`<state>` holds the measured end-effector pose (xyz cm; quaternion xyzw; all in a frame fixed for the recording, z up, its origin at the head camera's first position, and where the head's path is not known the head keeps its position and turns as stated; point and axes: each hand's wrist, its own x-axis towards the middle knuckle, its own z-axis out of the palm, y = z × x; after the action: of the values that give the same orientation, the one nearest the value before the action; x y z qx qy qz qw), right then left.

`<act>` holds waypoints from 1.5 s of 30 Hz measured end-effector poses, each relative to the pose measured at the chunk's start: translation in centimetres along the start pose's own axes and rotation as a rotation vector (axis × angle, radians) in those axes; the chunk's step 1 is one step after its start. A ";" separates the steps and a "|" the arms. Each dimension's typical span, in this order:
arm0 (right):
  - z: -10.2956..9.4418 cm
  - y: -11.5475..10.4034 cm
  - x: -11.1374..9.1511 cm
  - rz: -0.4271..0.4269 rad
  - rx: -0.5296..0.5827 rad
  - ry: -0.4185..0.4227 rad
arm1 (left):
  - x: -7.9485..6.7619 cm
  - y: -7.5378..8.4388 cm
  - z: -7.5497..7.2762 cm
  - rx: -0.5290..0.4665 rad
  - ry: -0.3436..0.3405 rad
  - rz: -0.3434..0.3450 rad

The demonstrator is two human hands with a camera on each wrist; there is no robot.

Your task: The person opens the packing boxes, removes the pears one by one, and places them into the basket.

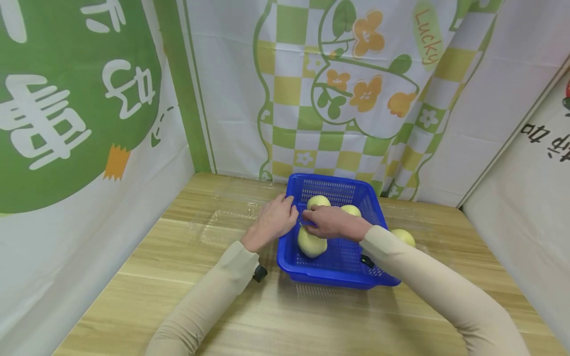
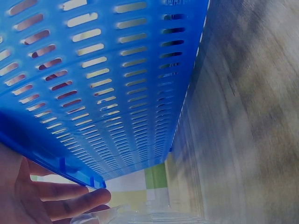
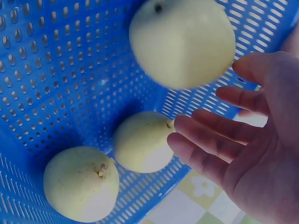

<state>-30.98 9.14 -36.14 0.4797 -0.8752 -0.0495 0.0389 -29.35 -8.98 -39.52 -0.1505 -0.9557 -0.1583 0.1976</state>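
Observation:
A blue perforated plastic basket (image 1: 338,279) stands on the table, holding several pale yellow-green pears. My left hand (image 1: 276,215) is at its left rim, gripping it; in the left wrist view some fingers (image 2: 77,203) extend along the outside below the rim. Over the inside of the basket, my right hand (image 1: 331,221) hangs with fingers loosely bent and holds nothing. It is just above the nearest pear (image 1: 311,243). In the right wrist view its fingertips come close to a large pear (image 3: 182,44) and another pear (image 3: 144,142); a third pear (image 3: 81,184) lies beside that one.
Left of the basket lies a clear plastic container (image 1: 229,225). One more pear (image 1: 403,237) is outside the basket at the right, partly behind my right sleeve (image 1: 418,267). A patterned curtain (image 1: 338,99) hangs close behind the wooden table (image 1: 147,287).

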 end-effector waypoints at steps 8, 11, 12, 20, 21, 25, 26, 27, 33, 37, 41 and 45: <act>-1.5 0.7 -1.4 0.036 0.113 0.036 | 0.1 -0.1 0.3 0.005 -0.006 -0.013; -2.1 0.9 -2.0 0.045 0.148 0.043 | 0.1 -0.2 0.3 0.001 0.000 -0.006; -2.3 0.9 -2.3 0.049 0.161 0.048 | 0.1 -0.2 0.3 0.000 0.003 -0.005; -2.8 1.1 -3.8 0.074 0.184 0.076 | 0.1 -0.2 0.3 0.010 0.009 0.004; -2.8 1.2 -4.1 0.081 0.183 0.067 | 0.0 -0.2 0.3 0.011 0.007 0.003; -2.9 1.3 -5.0 0.119 0.187 0.034 | 0.0 -0.1 0.4 0.014 -0.004 -0.003; -2.9 1.3 -5.2 0.127 0.190 0.032 | 0.0 -0.1 0.4 0.012 -0.005 -0.005; -3.0 1.4 -5.4 0.132 0.198 0.034 | 0.0 -0.1 0.4 0.010 -0.004 -0.005; -4.0 2.1 -6.4 0.166 0.237 0.085 | 0.0 -0.1 0.3 0.011 -0.005 -0.008; -4.4 2.6 -7.0 0.197 0.271 0.105 | 0.0 -0.1 0.2 0.012 -0.020 -0.013; -4.6 3.1 -7.5 0.224 0.289 0.110 | 0.0 -0.1 0.2 0.007 -0.025 -0.017; -4.7 3.5 -8.0 0.239 0.293 0.119 | 0.0 0.0 0.1 0.003 -0.011 -0.012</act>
<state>-29.09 17.48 -31.19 0.3752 -0.9198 0.1118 0.0262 -29.43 -8.95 -39.64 -0.1456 -0.9579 -0.1571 0.1914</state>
